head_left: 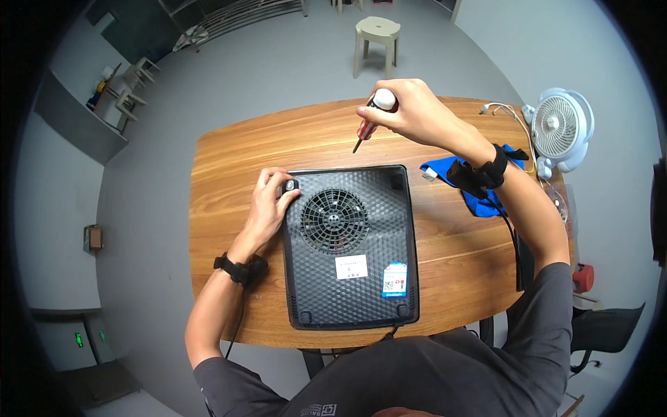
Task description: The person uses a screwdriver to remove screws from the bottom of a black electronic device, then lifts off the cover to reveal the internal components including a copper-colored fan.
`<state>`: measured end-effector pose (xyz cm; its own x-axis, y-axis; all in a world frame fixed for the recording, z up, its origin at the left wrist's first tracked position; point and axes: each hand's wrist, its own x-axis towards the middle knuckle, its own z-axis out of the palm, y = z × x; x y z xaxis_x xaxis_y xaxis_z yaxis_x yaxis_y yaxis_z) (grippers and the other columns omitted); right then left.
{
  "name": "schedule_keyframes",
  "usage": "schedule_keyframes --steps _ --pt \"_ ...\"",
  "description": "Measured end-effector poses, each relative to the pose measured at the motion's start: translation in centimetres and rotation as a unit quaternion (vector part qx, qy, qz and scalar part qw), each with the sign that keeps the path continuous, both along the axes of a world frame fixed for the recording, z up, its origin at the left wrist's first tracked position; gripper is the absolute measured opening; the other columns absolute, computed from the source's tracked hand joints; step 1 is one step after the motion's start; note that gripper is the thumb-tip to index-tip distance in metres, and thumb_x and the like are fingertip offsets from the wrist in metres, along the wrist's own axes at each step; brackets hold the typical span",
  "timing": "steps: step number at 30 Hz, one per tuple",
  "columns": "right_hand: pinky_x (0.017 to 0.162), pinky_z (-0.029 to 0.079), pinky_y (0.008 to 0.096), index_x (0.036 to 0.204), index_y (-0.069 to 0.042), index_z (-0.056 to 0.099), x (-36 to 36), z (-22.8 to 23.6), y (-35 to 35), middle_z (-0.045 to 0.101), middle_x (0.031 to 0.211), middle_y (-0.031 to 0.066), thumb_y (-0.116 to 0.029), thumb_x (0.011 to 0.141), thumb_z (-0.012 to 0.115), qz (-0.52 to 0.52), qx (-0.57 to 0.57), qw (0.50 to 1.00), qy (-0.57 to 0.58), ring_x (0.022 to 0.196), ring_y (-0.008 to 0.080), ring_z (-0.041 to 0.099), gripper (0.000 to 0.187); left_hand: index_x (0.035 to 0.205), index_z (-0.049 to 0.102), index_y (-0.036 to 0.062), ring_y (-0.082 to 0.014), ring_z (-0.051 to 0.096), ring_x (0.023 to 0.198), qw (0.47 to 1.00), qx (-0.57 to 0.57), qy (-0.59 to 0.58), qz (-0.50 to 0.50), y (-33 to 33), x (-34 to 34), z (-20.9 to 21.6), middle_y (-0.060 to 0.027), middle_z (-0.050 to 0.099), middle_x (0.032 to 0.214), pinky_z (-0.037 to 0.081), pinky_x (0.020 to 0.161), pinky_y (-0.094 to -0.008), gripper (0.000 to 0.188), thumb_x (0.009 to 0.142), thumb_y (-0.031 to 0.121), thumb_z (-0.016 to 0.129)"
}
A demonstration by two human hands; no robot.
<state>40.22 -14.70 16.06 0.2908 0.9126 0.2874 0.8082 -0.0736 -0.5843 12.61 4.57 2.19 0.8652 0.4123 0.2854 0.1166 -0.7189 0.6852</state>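
Note:
An induction cooker (319,292) lies underside up on the wooden table, its black textured base and round fan grille (334,220) showing. My left hand (267,201) grips the cooker's far left corner, thumb and fingers around a small dark foot (290,186) with a pale middle. Whether that foot is loose or fixed I cannot tell. Raised beyond the cooker's far edge, my right hand (410,111) is closed around a screwdriver (366,128) with a red and white handle. Its dark tip points down toward the table and touches nothing.
On the table's right lie a blue cloth (483,206) and a white cable (511,110). A small white fan (558,124) stands by the right edge. A power cord (392,333) leaves the cooker's near side. Beyond the table is a plastic stool (377,35).

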Motion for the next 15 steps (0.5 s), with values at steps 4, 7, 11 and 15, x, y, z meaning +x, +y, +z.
schedule_keyframes --steps 4,7,11,15 --pt "0.062 0.052 0.0344 0.084 0.002 0.068 1.0 -0.3 -1.4 0.071 0.075 0.0147 -0.036 0.094 0.073 -0.015 0.012 1.000 -0.008 0.066 0.0226 0.068 0.039 0.109 0.063 0.0006 -0.0285 0.062 0.104 0.999 -0.042 -0.022 0.016 -0.5 0.1 -0.7 -0.0146 0.058 0.119 0.053 0.087 -0.0373 0.024 0.089 0.006 0.076" --pt "0.062 0.052 0.0349 0.084 0.001 0.069 1.7 -0.3 -2.6 0.070 0.073 0.0146 -0.038 0.094 0.073 -0.022 0.023 0.999 0.020 0.066 0.0237 0.067 0.041 0.109 0.064 0.0011 -0.0248 0.062 0.100 0.999 -0.013 -0.029 -0.004 0.0 0.6 -1.3 -0.0134 0.058 0.124 0.053 0.083 -0.0347 0.023 0.089 0.005 0.075" --pt "0.062 0.052 0.0358 0.083 0.001 0.069 2.2 0.9 -4.6 0.069 0.073 0.0148 -0.038 0.094 0.074 -0.047 0.009 0.999 0.017 0.067 0.0250 0.068 0.041 0.110 0.064 0.0028 -0.0264 0.062 0.112 1.000 -0.018 0.009 0.000 -0.2 0.8 -0.2 -0.0149 0.056 0.129 0.054 0.086 -0.0342 0.026 0.088 0.007 0.076" --pt "0.063 0.053 0.0362 0.083 0.001 0.069 3.5 0.9 -6.4 0.070 0.074 0.0154 -0.038 0.093 0.074 -0.055 0.025 0.998 0.008 0.068 0.0258 0.070 0.040 0.115 0.063 0.0065 -0.0306 0.056 0.129 0.981 -0.164 0.094 0.036 0.7 1.5 0.5 -0.0144 0.048 0.138 0.053 0.098 -0.0396 0.033 0.088 0.017 0.079"
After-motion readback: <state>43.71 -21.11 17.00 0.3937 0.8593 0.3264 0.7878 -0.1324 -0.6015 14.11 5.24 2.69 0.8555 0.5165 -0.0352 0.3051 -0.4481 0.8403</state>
